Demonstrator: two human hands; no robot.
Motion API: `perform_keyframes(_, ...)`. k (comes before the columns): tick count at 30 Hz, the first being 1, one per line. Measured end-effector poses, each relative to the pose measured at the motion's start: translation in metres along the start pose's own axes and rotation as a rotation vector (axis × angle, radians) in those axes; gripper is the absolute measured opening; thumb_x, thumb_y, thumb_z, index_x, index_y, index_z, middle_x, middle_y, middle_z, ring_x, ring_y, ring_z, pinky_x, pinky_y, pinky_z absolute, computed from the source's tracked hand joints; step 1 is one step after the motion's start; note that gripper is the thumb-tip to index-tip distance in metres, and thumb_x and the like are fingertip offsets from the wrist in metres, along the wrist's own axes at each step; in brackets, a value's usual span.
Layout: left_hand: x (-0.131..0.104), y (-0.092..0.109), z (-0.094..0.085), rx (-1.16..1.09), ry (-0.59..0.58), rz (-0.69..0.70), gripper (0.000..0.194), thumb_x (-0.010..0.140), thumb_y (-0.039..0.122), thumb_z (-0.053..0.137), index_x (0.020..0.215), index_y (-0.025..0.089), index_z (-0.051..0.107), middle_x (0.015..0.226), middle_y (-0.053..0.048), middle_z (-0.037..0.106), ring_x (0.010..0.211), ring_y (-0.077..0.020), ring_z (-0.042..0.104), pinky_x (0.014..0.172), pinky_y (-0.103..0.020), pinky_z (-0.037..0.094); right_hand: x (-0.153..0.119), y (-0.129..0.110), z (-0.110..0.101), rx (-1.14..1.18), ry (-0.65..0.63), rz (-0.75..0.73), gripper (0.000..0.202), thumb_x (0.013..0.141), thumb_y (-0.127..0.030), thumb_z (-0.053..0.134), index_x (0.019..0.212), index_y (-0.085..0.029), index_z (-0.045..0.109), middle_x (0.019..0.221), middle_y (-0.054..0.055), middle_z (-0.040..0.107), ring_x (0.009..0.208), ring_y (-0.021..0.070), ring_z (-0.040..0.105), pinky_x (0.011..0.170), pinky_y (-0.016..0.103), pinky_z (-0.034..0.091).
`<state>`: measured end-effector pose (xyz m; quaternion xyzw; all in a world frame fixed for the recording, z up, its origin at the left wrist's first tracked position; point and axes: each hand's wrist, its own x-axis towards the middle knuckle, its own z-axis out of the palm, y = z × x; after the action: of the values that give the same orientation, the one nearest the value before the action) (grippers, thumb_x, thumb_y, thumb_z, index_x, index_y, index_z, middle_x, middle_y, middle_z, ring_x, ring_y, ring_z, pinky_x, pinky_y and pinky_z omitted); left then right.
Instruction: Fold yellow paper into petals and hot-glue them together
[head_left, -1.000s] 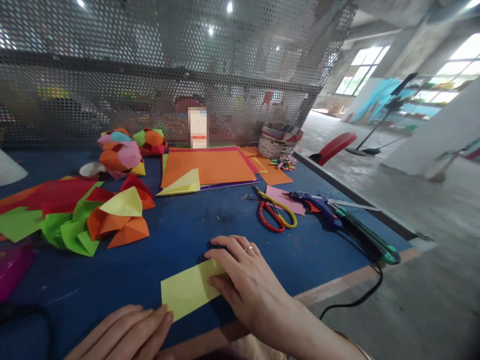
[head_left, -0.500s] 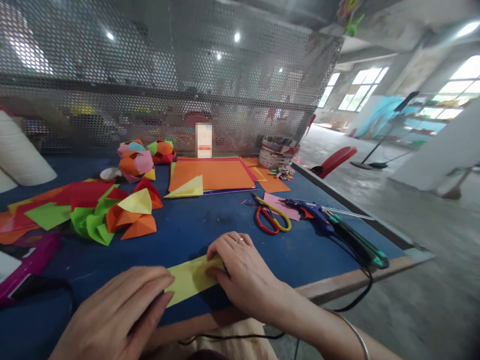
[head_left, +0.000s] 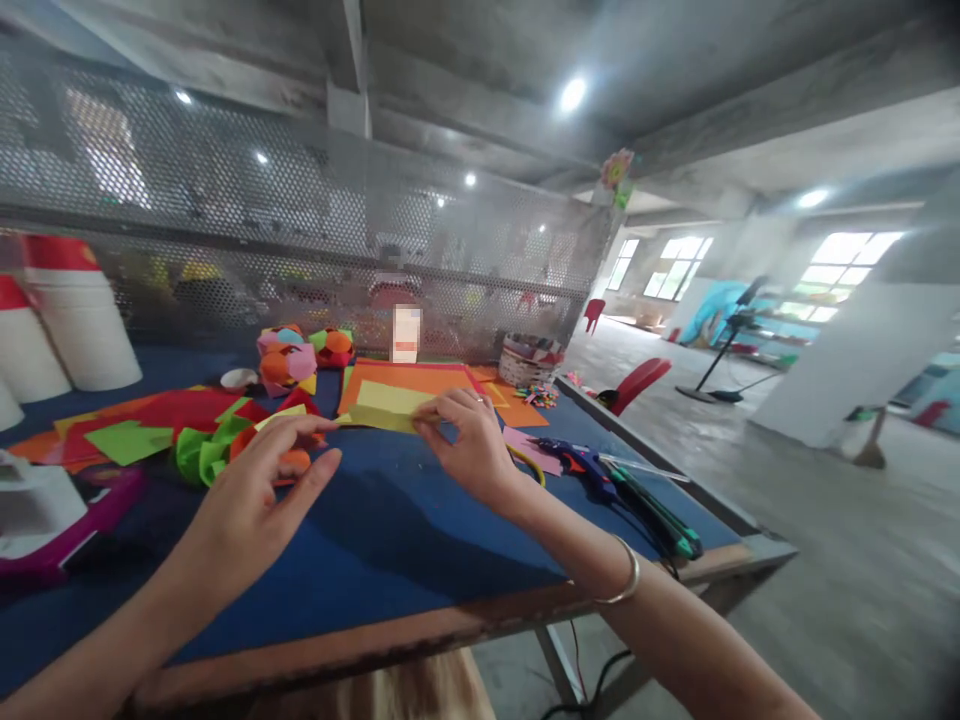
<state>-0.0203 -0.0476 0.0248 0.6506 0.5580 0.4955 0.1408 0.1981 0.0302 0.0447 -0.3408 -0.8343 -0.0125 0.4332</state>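
Raised above the blue tabletop, a folded yellow paper [head_left: 390,408] is pinched at its right end by my right hand [head_left: 469,440]. My left hand [head_left: 262,490] has thumb and fingers apart near the paper's left end, with nothing between them. Behind the yellow paper lies a stack of orange sheets [head_left: 375,375]. Folded green paper [head_left: 206,450] and orange pieces sit beyond my left hand. The scissors' yellow handle [head_left: 529,464] shows partly behind my right wrist.
A glue gun [head_left: 581,465] and a green-black cutter [head_left: 656,515] lie at the right. A woven basket [head_left: 531,358], paper balls [head_left: 285,360] and a mesh panel [head_left: 450,230] stand behind. White cones [head_left: 82,320] and a purple tool [head_left: 112,515] are at the left.
Both hands have risen from the table's front, and the yellow paper has gone up and away with my right hand. My left hand has let go of it. The view has tilted up.
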Motion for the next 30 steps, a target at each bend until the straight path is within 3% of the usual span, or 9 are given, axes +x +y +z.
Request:
perform_keyframes(2, 0.010, 0.002, 0.001, -0.230, -0.100, -0.200, 0.060, 0.078, 0.071, 0.056, 0.109, 0.019, 0.062, 0.109, -0.010, 0.067, 0.094, -0.0233, 0.066, 0.072, -0.029, 0.056, 0.010, 0.004, 0.005, -0.042, 0.091, -0.113, 0.007, 0.089, -0.015, 0.064, 0.087, -0.021, 0.068, 0.088, 0.000, 0.070, 0.087, 0.0164, 0.059, 0.084, 0.032, 0.035)
perform_keyframes(5, 0.027, -0.002, 0.006, -0.683, -0.424, -0.554, 0.066, 0.081, 0.074, 0.048, 0.107, 0.016, 0.064, 0.107, -0.014, 0.070, 0.101, -0.0264, 0.065, 0.074, -0.032, 0.056, 0.014, 0.011, 0.020, -0.106, 0.126, -0.314, 0.010, 0.093, -0.021, 0.060, 0.090, -0.022, 0.069, 0.086, 0.000, 0.070, 0.084, 0.0163, 0.057, 0.083, 0.033, 0.035)
perform_keyframes(7, 0.040, -0.005, 0.011, -0.901, -0.572, -0.668, 0.064, 0.085, 0.070, 0.045, 0.106, 0.014, 0.066, 0.105, -0.015, 0.072, 0.097, -0.0257, 0.067, 0.077, -0.034, 0.057, 0.010, 0.019, 0.033, -0.149, 0.106, -0.447, 0.012, 0.095, -0.021, 0.056, 0.093, -0.022, 0.068, 0.087, 0.000, 0.071, 0.082, 0.0155, 0.057, 0.087, 0.034, 0.034)
perform_keyframes(11, 0.058, -0.015, 0.022, -1.018, -0.469, -0.609, 0.042, 0.079, 0.050, 0.069, 0.105, 0.017, 0.070, 0.106, -0.009, 0.074, 0.088, -0.0203, 0.068, 0.076, -0.031, 0.057, -0.004, 0.032, 0.049, -0.173, 0.051, -0.594, 0.017, 0.095, -0.016, 0.050, 0.091, -0.021, 0.065, 0.085, 0.000, 0.070, 0.082, 0.0151, 0.058, 0.088, 0.035, 0.034)
perform_keyframes(15, 0.059, -0.033, 0.037, -0.920, -0.445, -0.587, 0.041, 0.061, 0.027, 0.088, 0.098, 0.018, 0.073, 0.100, -0.006, 0.076, 0.085, -0.0170, 0.069, 0.077, -0.025, 0.057, -0.015, 0.034, 0.047, -0.149, -0.047, -0.562, 0.019, 0.094, -0.012, 0.048, 0.095, -0.020, 0.066, 0.088, 0.001, 0.070, 0.085, 0.0159, 0.058, 0.089, 0.036, 0.035)
perform_keyframes(20, 0.053, -0.051, 0.043, -0.798, -0.367, -0.671, 0.041, 0.058, 0.031, 0.090, 0.094, 0.020, 0.075, 0.092, -0.003, 0.077, 0.079, -0.0144, 0.068, 0.073, -0.023, 0.056, -0.020, 0.032, 0.047, -0.083, -0.115, -0.563, 0.018, 0.090, -0.012, 0.051, 0.100, -0.020, 0.064, 0.093, 0.001, 0.070, 0.089, 0.0166, 0.058, 0.091, 0.037, 0.034)
perform_keyframes(24, 0.050, -0.050, 0.039, -0.792, -0.373, -0.719, 0.042, 0.059, 0.038, 0.089, 0.094, 0.017, 0.076, 0.085, -0.005, 0.077, 0.076, -0.0154, 0.069, 0.068, -0.022, 0.056, -0.021, 0.032, 0.050, -0.053, -0.154, -0.529, 0.025, 0.090, -0.009, 0.049, 0.108, -0.019, 0.063, 0.100, 0.003, 0.070, 0.095, 0.0168, 0.057, 0.094, 0.036, 0.033)
perform_keyframes(30, 0.045, -0.045, 0.036, -0.760, -0.352, -0.738, 0.047, 0.057, 0.044, 0.089, 0.090, 0.014, 0.073, 0.077, -0.004, 0.075, 0.066, -0.0126, 0.066, 0.061, -0.021, 0.054, -0.020, 0.031, 0.046, -0.022, -0.161, -0.564, 0.016, 0.097, -0.016, 0.052, 0.099, -0.022, 0.066, 0.106, -0.001, 0.074, 0.102, 0.0159, 0.058, 0.094, 0.036, 0.033)
